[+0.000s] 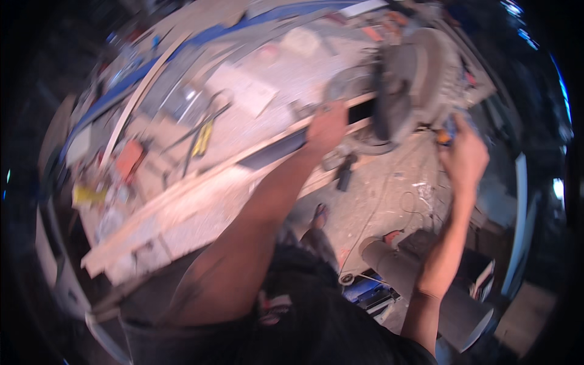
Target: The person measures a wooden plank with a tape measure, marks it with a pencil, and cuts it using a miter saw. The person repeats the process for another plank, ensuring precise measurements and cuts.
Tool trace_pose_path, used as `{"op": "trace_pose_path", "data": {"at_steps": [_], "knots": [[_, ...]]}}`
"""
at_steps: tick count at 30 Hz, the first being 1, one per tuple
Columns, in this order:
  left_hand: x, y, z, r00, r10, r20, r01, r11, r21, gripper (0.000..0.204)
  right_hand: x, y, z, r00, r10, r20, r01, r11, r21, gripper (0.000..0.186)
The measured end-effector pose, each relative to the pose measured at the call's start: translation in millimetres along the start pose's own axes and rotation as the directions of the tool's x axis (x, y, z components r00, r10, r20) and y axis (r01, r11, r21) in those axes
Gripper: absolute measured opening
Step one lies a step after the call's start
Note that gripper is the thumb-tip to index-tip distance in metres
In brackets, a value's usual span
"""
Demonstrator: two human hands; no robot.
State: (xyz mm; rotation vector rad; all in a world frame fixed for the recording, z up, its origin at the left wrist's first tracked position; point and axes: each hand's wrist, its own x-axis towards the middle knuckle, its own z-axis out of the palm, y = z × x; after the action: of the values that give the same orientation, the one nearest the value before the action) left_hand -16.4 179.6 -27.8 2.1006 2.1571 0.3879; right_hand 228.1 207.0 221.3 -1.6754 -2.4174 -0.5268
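Note:
My left hand (327, 129) is closed over a long pale wooden strip (207, 176), close to a large saw with a round guard (429, 76). A dark flat length (277, 151) runs beside the strip and passes under the same hand. To the right of the saw, my right hand (467, 155) has its fingers curled in. Something blue and orange (446, 135) shows at those fingertips, too smeared to name. The saw's blade is not clearly visible.
The cluttered bench holds a pale flat board (243, 88), a yellow-handled tool (203, 139) and an orange-red block (129, 158). On the floor to my right lie a large grey cylinder (426, 286), a blue case (368, 289) and loose cords.

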Motion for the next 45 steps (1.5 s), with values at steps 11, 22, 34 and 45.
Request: {"op": "trace_pose_path", "data": {"at_steps": [11,22,34,45], "knots": [[-2,-1,5,0.998,0.043,-0.039,-0.042,0.998,0.041,0.086,5,18,12,0.994,0.062,0.09,-0.06,0.998,-0.017,0.061],[2,-3,28,0.993,0.047,-0.106,-0.043,0.998,0.038,0.082,8,38,29,0.994,0.063,0.085,-0.062,0.998,-0.007,0.068],[3,0,8,1.0,0.02,-0.023,-0.018,0.995,0.094,0.084,-1,-7,-5,0.999,0.004,-0.032,-0.001,0.996,0.09,0.031],[2,1,1,0.998,0.0,-0.068,0.005,0.997,0.077,0.081,2,-8,-3,0.999,0.013,-0.03,-0.008,0.989,0.148,0.034]]}}
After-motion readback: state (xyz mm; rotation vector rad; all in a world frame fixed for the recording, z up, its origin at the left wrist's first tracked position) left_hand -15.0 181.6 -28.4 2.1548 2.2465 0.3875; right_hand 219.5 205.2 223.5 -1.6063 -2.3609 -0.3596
